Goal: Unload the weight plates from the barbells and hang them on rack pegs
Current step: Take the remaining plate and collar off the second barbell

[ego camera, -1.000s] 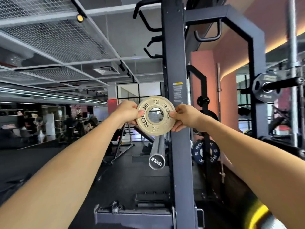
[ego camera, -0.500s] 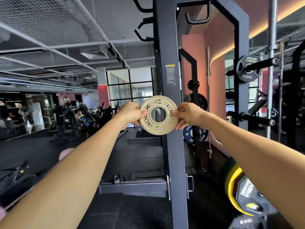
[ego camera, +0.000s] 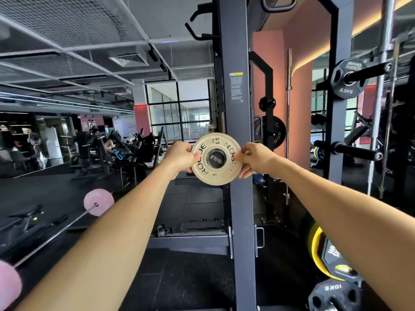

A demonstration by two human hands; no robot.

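Note:
A small cream weight plate (ego camera: 216,173) marked ROGUE is held upright at arm's length in front of the dark rack upright (ego camera: 234,108). My left hand (ego camera: 179,157) pinches its left rim and my right hand (ego camera: 256,159) pinches its right rim. A black peg end (ego camera: 216,157) marked 1500LB fills the plate's centre hole, so the plate sits on the peg. A barbell (ego camera: 58,232) with pink plates (ego camera: 98,202) lies low at the left.
A black 2.5 kg plate (ego camera: 347,78) hangs on a peg at the upper right, with another bare peg (ego camera: 350,150) below it. Black Rogue plates (ego camera: 269,132) hang behind the upright. Yellow and black plates (ego camera: 330,265) stand at the lower right. Gym machines fill the left background.
The plate's hole was see-through before; now the peg end fills it. Both hands have brought the plate onto the peg, and the view has shifted lower and left.

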